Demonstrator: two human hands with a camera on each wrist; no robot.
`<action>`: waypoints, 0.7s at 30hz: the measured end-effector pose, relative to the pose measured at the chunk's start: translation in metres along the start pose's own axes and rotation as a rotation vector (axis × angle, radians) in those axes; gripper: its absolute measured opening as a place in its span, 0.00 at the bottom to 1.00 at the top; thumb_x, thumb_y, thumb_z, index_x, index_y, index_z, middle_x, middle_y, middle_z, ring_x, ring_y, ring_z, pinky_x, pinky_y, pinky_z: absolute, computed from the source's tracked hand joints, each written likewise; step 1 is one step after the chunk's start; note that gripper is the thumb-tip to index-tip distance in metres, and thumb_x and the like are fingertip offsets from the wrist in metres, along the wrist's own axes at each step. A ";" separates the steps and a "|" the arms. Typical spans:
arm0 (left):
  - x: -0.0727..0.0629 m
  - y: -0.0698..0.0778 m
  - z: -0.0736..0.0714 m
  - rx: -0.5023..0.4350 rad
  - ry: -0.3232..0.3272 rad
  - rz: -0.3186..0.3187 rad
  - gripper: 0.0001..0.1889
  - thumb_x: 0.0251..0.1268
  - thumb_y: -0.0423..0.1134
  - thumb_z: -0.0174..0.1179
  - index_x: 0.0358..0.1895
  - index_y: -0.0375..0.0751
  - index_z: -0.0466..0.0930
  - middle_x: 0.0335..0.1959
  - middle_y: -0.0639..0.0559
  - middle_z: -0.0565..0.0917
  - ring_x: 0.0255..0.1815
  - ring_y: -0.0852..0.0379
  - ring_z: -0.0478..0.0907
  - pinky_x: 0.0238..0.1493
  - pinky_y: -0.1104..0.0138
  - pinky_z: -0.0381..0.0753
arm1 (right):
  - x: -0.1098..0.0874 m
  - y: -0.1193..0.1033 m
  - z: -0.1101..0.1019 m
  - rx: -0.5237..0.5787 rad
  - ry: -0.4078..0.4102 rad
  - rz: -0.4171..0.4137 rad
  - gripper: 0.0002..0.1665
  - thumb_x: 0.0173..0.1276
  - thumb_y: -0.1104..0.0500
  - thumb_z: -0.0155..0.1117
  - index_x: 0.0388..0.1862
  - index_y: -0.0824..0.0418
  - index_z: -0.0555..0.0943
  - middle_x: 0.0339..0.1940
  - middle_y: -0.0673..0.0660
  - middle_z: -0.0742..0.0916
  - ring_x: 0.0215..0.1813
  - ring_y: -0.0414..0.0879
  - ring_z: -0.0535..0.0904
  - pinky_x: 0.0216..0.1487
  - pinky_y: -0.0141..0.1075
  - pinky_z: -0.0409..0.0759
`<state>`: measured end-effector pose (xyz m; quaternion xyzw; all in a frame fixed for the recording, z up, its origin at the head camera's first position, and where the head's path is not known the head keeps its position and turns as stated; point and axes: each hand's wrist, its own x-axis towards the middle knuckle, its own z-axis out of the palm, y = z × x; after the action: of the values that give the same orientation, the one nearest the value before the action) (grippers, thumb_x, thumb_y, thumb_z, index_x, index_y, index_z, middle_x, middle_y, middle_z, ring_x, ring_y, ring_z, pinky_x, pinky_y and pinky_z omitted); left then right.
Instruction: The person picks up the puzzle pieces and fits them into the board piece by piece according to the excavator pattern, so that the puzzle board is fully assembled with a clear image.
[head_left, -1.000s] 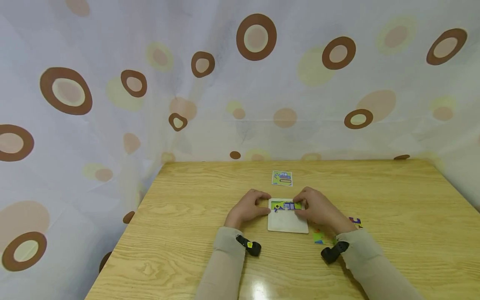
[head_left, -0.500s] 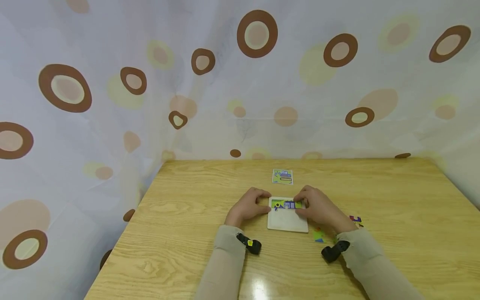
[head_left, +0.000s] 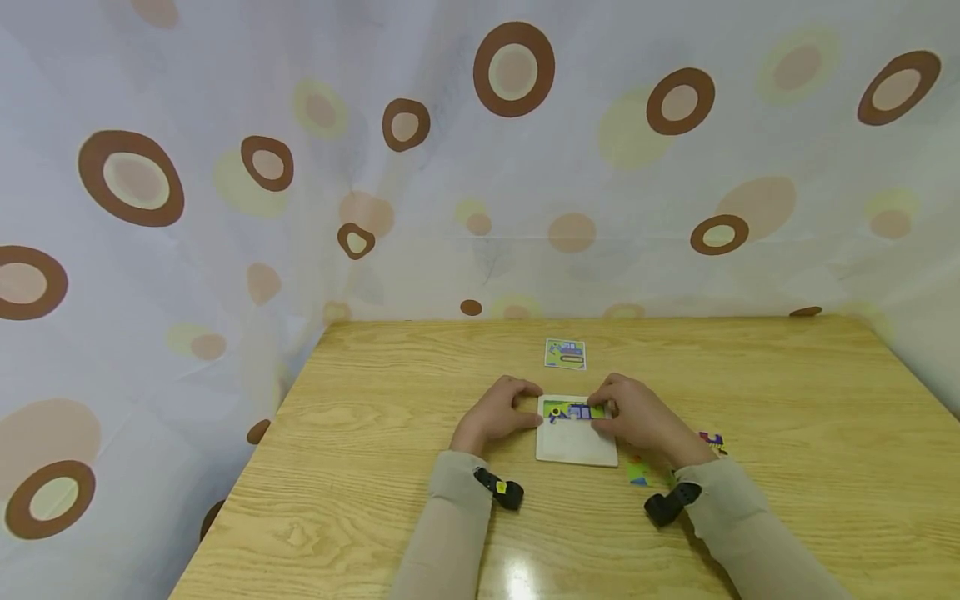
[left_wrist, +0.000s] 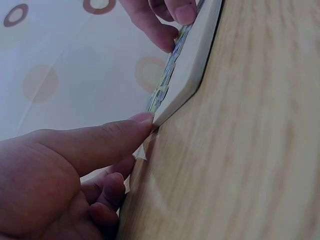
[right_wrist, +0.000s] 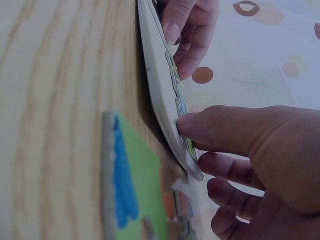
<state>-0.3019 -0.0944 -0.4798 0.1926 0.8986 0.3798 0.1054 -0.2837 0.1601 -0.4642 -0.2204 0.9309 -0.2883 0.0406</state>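
A square white puzzle board (head_left: 576, 446) lies on the table, its upper part filled by a row of joined puzzle pieces (head_left: 577, 412) with a green, yellow and blue vehicle picture. My left hand (head_left: 495, 415) grips the board's left edge, the thumb on the near side and the index finger at the far corner. At the row's right end, my right hand (head_left: 637, 417) pinches a puzzle piece (right_wrist: 190, 145) between thumb and index finger; its other fingers are curled. Fingers partly cover that piece. The board's lower part is bare white.
Beyond the board lies a small picture card (head_left: 566, 354) showing a digger. Loose pieces lie to the right: a green one (head_left: 638, 472) with a blue corner, and a red, blue and yellow one (head_left: 712, 442). A dotted sheet (head_left: 525, 275) hangs behind the wooden table (head_left: 360, 467).
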 end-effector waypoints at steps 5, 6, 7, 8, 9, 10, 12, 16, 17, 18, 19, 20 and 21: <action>-0.001 0.001 -0.001 -0.002 0.001 0.008 0.21 0.63 0.39 0.69 0.59 0.44 0.81 0.47 0.51 0.72 0.42 0.56 0.65 0.45 0.64 0.66 | 0.000 0.001 0.000 0.004 0.007 -0.005 0.16 0.62 0.62 0.73 0.49 0.66 0.86 0.46 0.57 0.81 0.44 0.49 0.76 0.47 0.48 0.75; -0.001 0.001 -0.001 -0.003 0.003 0.009 0.21 0.63 0.38 0.69 0.59 0.44 0.81 0.47 0.51 0.72 0.42 0.56 0.65 0.45 0.64 0.66 | 0.000 0.002 0.001 0.005 0.008 -0.007 0.16 0.62 0.62 0.73 0.49 0.65 0.86 0.46 0.57 0.81 0.44 0.49 0.76 0.47 0.48 0.76; -0.001 0.002 -0.001 -0.003 0.005 0.010 0.21 0.63 0.39 0.69 0.59 0.44 0.81 0.47 0.50 0.72 0.42 0.56 0.65 0.45 0.64 0.66 | 0.000 0.002 0.001 0.007 0.009 -0.006 0.16 0.62 0.61 0.73 0.49 0.65 0.86 0.46 0.57 0.81 0.44 0.49 0.76 0.47 0.48 0.75; -0.001 0.002 -0.001 -0.005 0.006 0.010 0.21 0.63 0.38 0.69 0.59 0.44 0.81 0.47 0.50 0.72 0.42 0.56 0.65 0.45 0.64 0.66 | 0.000 0.003 0.000 0.007 0.009 -0.006 0.16 0.62 0.61 0.73 0.49 0.65 0.86 0.46 0.57 0.81 0.43 0.49 0.76 0.47 0.48 0.75; -0.001 0.002 -0.001 -0.008 0.007 0.010 0.21 0.62 0.38 0.69 0.59 0.44 0.81 0.47 0.50 0.72 0.42 0.56 0.65 0.45 0.63 0.66 | 0.000 0.003 0.000 0.008 0.009 -0.003 0.16 0.62 0.61 0.74 0.49 0.65 0.86 0.46 0.57 0.81 0.43 0.49 0.75 0.46 0.47 0.75; -0.001 0.003 0.000 -0.009 0.009 0.010 0.21 0.62 0.38 0.69 0.59 0.44 0.81 0.47 0.50 0.72 0.42 0.55 0.65 0.45 0.63 0.66 | 0.000 0.003 0.000 0.009 0.007 0.001 0.17 0.62 0.61 0.74 0.49 0.65 0.86 0.46 0.56 0.81 0.42 0.48 0.75 0.46 0.46 0.75; -0.002 0.003 0.000 -0.010 0.010 0.007 0.21 0.62 0.38 0.70 0.59 0.44 0.81 0.47 0.50 0.72 0.42 0.55 0.65 0.45 0.63 0.66 | -0.001 0.002 -0.001 0.015 0.002 0.009 0.17 0.62 0.61 0.74 0.49 0.65 0.86 0.46 0.56 0.81 0.41 0.48 0.74 0.45 0.45 0.74; -0.002 0.002 0.000 -0.009 0.011 0.000 0.21 0.62 0.39 0.70 0.59 0.44 0.81 0.47 0.50 0.72 0.42 0.56 0.65 0.46 0.63 0.66 | -0.004 -0.001 -0.004 0.042 0.008 0.038 0.16 0.63 0.61 0.73 0.49 0.64 0.86 0.46 0.56 0.81 0.38 0.47 0.73 0.41 0.42 0.73; -0.002 0.002 0.000 -0.010 0.011 -0.001 0.21 0.62 0.39 0.69 0.59 0.44 0.81 0.47 0.50 0.72 0.42 0.56 0.65 0.46 0.63 0.66 | -0.005 -0.002 -0.006 0.050 0.012 0.040 0.16 0.63 0.62 0.72 0.50 0.64 0.86 0.45 0.56 0.81 0.38 0.47 0.73 0.40 0.42 0.73; -0.002 0.002 0.000 -0.012 0.010 -0.001 0.21 0.62 0.39 0.69 0.59 0.44 0.81 0.48 0.51 0.72 0.42 0.55 0.65 0.46 0.63 0.66 | -0.006 -0.002 -0.007 0.056 0.017 0.038 0.16 0.63 0.62 0.72 0.50 0.64 0.86 0.45 0.56 0.81 0.37 0.47 0.72 0.39 0.41 0.73; -0.002 0.003 0.000 -0.012 0.009 -0.001 0.21 0.62 0.39 0.69 0.59 0.44 0.81 0.48 0.51 0.72 0.42 0.55 0.65 0.46 0.63 0.66 | -0.007 -0.003 -0.008 0.062 0.023 0.035 0.15 0.64 0.63 0.71 0.50 0.64 0.86 0.45 0.56 0.81 0.37 0.47 0.72 0.38 0.41 0.73; -0.002 0.003 0.000 -0.013 0.009 0.000 0.21 0.62 0.39 0.69 0.59 0.44 0.81 0.47 0.50 0.72 0.42 0.55 0.65 0.46 0.63 0.66 | -0.008 -0.003 -0.010 0.065 0.026 0.024 0.15 0.64 0.63 0.71 0.50 0.64 0.85 0.45 0.56 0.81 0.37 0.47 0.72 0.38 0.41 0.74; -0.002 0.003 0.000 -0.014 0.008 0.000 0.21 0.62 0.39 0.69 0.59 0.44 0.81 0.47 0.50 0.72 0.42 0.55 0.65 0.46 0.63 0.66 | -0.009 -0.003 -0.011 0.067 0.031 0.017 0.15 0.64 0.63 0.70 0.50 0.64 0.85 0.45 0.56 0.81 0.37 0.46 0.73 0.38 0.41 0.74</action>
<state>-0.2995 -0.0932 -0.4782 0.1903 0.8964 0.3868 0.1033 -0.2765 0.1673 -0.4539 -0.2068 0.9230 -0.3224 0.0362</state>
